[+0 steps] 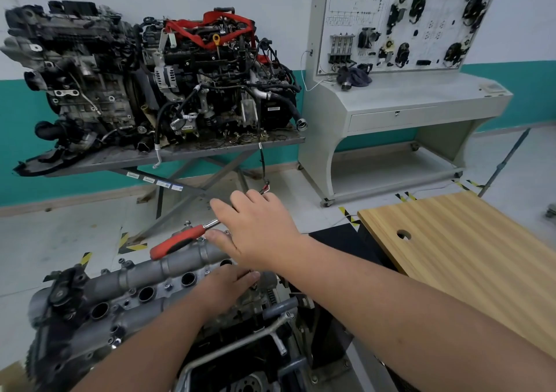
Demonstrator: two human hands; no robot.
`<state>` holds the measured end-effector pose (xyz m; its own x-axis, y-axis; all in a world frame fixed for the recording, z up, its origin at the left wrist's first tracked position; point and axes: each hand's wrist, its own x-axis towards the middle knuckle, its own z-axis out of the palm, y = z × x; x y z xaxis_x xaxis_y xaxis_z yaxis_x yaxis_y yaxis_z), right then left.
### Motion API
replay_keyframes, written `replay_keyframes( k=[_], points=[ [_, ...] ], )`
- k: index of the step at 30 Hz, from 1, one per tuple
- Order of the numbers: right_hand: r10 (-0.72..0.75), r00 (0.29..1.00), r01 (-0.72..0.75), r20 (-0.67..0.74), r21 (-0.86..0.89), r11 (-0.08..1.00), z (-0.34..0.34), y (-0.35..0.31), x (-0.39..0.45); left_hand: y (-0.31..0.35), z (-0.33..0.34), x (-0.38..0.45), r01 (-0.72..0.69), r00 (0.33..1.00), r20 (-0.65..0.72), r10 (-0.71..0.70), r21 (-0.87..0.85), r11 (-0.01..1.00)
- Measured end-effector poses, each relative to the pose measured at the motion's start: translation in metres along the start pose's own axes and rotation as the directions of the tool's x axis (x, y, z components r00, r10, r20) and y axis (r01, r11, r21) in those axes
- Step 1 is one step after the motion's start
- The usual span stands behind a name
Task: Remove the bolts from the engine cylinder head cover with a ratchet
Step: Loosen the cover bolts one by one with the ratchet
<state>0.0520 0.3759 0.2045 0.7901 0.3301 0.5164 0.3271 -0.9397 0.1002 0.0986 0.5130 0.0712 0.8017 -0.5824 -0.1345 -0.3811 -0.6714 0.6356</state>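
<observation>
Right hand (258,229) reaches forward over the far edge of the engine cylinder head cover (144,289), fingers spread and fairly straight, thumb near the shank of the ratchet (180,239); whether it touches the tool I cannot tell, and it does not appear to grip it; left hand (228,283) rests on the near side of the cover by the spark plug wells, fingers loosely extended, its fingertips possibly on a small fastener, though that is too hidden to settle. The ratchet, red-handled with a chrome shank, lies across the cover's rear ridge, its head hidden behind the right hand. Several bolts (168,286) are visible seated along the cover's edges and between the wells, so I judge the job to be at an early or middle stage, with most fasteners left. The cover is grey cast metal, dull and grimy, with four dark round wells and a black filler cap (61,293) at its left end.
</observation>
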Motion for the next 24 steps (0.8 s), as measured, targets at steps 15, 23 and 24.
replay_keyframes(
  k=[15, 23, 24],
  points=[
    [0.229, 0.666, -0.746, 0.71, 0.645, 0.169, -0.027, 0.005, 0.034, 0.003, 0.002, -0.001, 0.043, 0.999, 0.022, -0.043, -0.013, 0.999],
    [0.244, 0.581, -0.417, 0.776, 0.542, -0.73, 0.001, 0.0, 0.02, 0.003, 0.0, -0.003, 0.04, 0.999, 0.022, -0.041, 0.008, 0.999],
    [0.258, 0.594, -0.391, 0.762, 0.553, -0.735, 0.004, 0.001, 0.018, 0.003, 0.0, -0.003, 0.044, 0.999, 0.022, -0.043, -0.003, 0.999]
  ],
)
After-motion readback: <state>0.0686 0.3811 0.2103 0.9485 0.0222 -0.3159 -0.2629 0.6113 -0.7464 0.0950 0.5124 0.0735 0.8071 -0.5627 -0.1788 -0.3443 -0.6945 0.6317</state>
